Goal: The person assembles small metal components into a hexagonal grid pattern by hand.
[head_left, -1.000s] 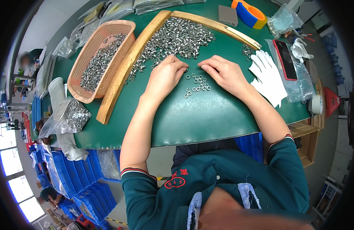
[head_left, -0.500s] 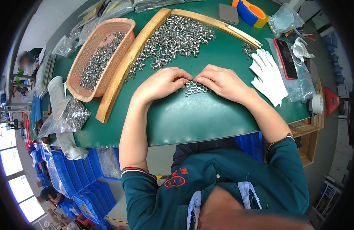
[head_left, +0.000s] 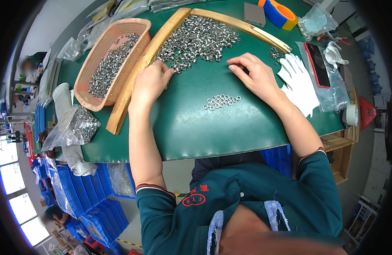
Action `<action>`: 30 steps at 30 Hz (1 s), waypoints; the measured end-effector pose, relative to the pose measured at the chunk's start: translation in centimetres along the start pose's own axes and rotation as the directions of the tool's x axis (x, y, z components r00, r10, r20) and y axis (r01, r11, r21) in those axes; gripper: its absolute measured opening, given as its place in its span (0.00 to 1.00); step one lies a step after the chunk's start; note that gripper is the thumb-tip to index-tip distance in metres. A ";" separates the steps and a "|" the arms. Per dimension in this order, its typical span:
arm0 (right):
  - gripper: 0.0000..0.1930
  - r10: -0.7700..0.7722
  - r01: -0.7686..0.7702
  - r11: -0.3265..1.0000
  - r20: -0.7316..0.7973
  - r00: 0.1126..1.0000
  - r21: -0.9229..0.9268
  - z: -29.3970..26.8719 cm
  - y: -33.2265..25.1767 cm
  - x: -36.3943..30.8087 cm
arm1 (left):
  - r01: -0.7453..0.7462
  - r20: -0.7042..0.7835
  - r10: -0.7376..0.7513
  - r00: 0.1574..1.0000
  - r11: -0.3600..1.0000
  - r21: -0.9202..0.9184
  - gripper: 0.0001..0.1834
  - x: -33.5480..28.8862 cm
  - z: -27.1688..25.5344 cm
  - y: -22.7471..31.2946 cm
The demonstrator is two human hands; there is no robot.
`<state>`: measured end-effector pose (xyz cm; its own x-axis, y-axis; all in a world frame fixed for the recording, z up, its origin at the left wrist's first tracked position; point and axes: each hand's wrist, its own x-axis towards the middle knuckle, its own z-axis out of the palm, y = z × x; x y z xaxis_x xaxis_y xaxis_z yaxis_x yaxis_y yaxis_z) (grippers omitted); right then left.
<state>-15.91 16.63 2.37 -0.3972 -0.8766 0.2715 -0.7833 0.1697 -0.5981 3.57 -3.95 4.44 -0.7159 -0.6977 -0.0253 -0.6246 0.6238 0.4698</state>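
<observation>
A loose cluster of small metal rings [head_left: 222, 101] lies flat on the green table, with neither hand on it. To its upper left, my left hand [head_left: 151, 83] is curled beside the wooden strip at the near left edge of a big pile of the same rings [head_left: 196, 40]. Its thumb and fingertips come together at the pile; whatever they may hold is hidden. My right hand [head_left: 256, 77] hovers above and right of the cluster. A gap shows between its thumb and fingers, and nothing is in them.
Two wooden strips [head_left: 132, 91] frame the pile. A pink basket [head_left: 83, 87] of metal pieces stands left, beside a bag of parts [head_left: 84, 125]. On the right lie a white glove [head_left: 298, 87] and a red-edged phone [head_left: 317, 66]. Tape rolls [head_left: 278, 16] and a grey box [head_left: 254, 15] sit behind.
Both hands have left the ring cluster, which is now fully visible. My left hand went left and up to the pile's edge; my right hand moved up and right, its fingers opening.
</observation>
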 end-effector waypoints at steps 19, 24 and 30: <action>0.15 -0.178 0.170 0.955 -0.013 0.984 -0.243 2.0 1.0 0.5 | -0.307 -0.013 0.306 0.952 0.952 -0.024 0.19 -0.4 5.2 5.0; 0.11 -0.188 0.184 0.958 0.003 0.982 -0.218 1.6 0.8 0.4 | -0.465 -0.113 0.461 0.880 0.885 -0.004 0.17 -0.3 5.4 4.6; 0.09 -0.175 0.179 0.968 0.038 0.984 -0.178 1.6 0.5 0.5 | -0.552 -0.121 0.546 0.829 0.834 -0.020 0.13 -0.1 5.8 4.7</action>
<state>-15.76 15.55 1.03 -0.2354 -0.9092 0.3435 -0.9141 0.0870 -0.3961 -1.06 1.13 1.48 -0.8968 -0.2805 0.3422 -0.1195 0.8982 0.4231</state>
